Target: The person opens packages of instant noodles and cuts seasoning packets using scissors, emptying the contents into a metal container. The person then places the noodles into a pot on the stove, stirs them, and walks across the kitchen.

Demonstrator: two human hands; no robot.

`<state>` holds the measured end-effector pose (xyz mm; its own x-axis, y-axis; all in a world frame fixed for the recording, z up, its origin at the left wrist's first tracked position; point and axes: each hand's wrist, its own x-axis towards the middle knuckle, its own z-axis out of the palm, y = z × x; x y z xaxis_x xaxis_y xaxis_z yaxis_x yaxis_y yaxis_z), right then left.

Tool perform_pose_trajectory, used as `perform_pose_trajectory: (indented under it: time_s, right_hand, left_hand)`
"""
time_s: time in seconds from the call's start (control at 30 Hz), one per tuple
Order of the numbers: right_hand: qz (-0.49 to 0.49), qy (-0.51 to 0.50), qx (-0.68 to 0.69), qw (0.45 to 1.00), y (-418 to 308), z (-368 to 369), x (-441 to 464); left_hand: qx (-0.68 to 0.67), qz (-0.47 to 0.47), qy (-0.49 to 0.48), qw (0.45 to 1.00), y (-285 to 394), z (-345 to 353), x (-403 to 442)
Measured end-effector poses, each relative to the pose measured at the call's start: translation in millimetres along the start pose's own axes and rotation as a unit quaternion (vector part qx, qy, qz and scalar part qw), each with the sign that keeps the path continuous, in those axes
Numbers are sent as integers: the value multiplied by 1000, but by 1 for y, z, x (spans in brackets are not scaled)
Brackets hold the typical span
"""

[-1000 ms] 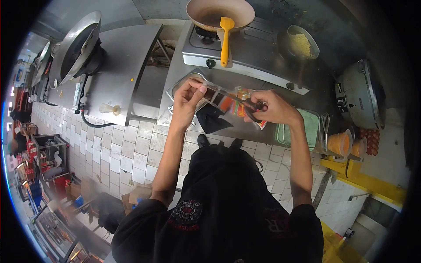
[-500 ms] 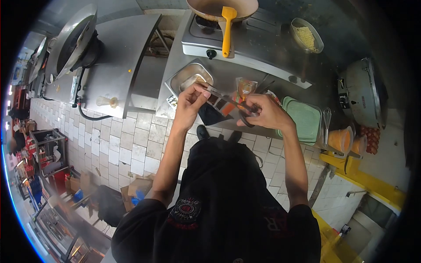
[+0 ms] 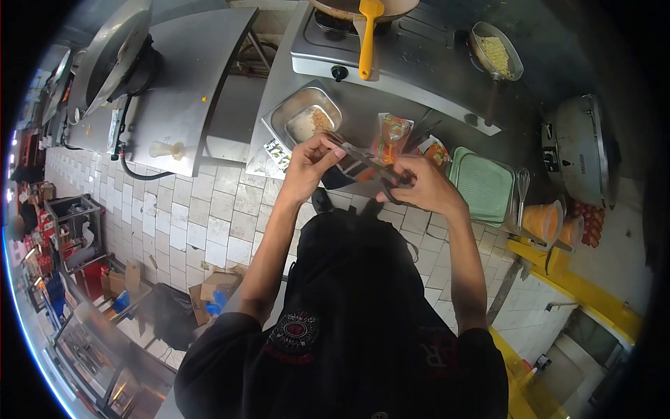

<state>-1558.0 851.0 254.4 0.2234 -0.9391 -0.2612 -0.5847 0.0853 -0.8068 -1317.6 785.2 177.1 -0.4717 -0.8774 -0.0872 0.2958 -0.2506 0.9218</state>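
The right hand (image 3: 422, 185) is curled through the handles of dark scissors (image 3: 368, 159), whose blades point toward 10 o'clock, while the left hand (image 3: 309, 167), at 9 o'clock from it, pinches the upper edge of a clear sachet (image 3: 357, 169) with reddish-orange contents. The sachet hangs between the two hands, with the blades across its top; whether they have bitten through is too small to tell. Judging by the colour within, it appears filled, so the cutting looks under way rather than finished, with no emptied contents seen beneath it. At 12 o'clock from the left hand, the steel tray (image 3: 293, 106) on the counter (image 3: 363, 115) already holds pale, crumbly bits (image 3: 319, 120). At 11 o'clock from the right hand stands a red-orange packet (image 3: 395, 131), seemingly full; at 1 o'clock lies a bright wrapper (image 3: 437, 151), its state unclear. Farther off, at 3 o'clock, is the green tray (image 3: 481, 185). At 1 o'clock, a small pan (image 3: 514, 54) contains noodles (image 3: 495, 54), and toward 11 o'clock a yellow spatula (image 3: 368, 42) rests across the large pan (image 3: 342, 12), apparently not in use.
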Motion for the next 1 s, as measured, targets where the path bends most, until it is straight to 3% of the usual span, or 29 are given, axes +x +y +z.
perform_pose_trajectory:
  time_s: [0.23, 0.3, 0.57, 0.67, 1.0]
  right_hand:
    - [-13, 23, 12, 1000, 29, 20, -5]
    - [41, 8, 21, 999, 35, 21, -3]
    - [42, 57, -15, 997, 77, 1, 4]
    - [99, 63, 19, 993, 97, -9, 5]
    - [50, 112, 12, 992, 162, -2, 9]
  left_hand:
    - [15, -28, -21, 999, -19, 6, -2]
    - [-3, -40, -13, 999, -31, 5, 2]
    - [-3, -18, -70, 997, -89, 23, 57]
    - [-3, -44, -93, 995, -105, 29, 80]
    - [-29, -91, -122, 988, -141, 34, 94]
